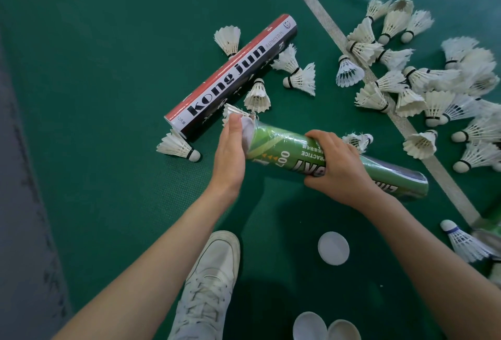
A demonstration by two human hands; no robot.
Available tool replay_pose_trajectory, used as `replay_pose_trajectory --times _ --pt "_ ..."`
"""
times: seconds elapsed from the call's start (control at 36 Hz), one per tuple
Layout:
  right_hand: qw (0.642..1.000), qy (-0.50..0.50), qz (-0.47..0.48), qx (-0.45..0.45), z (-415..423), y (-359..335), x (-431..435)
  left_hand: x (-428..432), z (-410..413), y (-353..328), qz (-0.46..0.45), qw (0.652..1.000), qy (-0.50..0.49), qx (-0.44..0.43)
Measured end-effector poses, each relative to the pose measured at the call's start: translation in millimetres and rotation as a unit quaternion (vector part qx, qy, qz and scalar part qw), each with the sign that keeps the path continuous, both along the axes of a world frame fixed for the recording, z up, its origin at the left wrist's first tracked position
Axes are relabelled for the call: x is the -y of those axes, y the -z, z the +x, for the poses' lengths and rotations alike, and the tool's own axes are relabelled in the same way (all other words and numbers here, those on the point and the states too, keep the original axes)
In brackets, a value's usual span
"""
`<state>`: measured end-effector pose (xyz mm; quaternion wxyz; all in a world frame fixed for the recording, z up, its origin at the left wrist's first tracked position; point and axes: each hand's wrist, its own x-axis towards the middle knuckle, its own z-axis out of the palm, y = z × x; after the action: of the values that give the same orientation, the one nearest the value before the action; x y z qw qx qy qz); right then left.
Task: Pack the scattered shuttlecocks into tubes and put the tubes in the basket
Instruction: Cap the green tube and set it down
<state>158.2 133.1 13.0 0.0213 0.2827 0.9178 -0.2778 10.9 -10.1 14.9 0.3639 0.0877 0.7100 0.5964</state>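
the right hand [336,166] is wrapped over the middle of the green tube [282,147], fingers curled round it. the left hand [230,149] lies flat against the tube's left end, its straight fingers pressing the white cap [247,129] there. the tube slants from that capped end down to the right, between the two hands. it is glossy green with paler green sweeps, small yellow marks and white lettering that reads upside down from here, "practice" among it; its far right end turns dark.

just beyond the left fingers lies a kong jun tube [230,76], striped red, white and black, flat on the green floor [108,41]. a few shuttlecocks [295,73] lie close around it, one [179,147] at its near end. a bigger heap of white feathered shuttlecocks [406,82] spreads to the right, across the white court line [339,35]. one with a blue band [461,242] sits at the lower right.

nearer the person, a loose white lid [333,248] lies flat on the floor, and two more lids [310,326] lie at the bottom edge, beside a white shoe [214,272].
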Motion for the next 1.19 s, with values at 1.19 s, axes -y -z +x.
replay_pose_trajectory --times 1.19 --pt "0.998 -0.014 0.048 -0.047 1.3 3.7 15.8 16.4 2.3 0.3 0.006 0.999 0.035 -0.024"
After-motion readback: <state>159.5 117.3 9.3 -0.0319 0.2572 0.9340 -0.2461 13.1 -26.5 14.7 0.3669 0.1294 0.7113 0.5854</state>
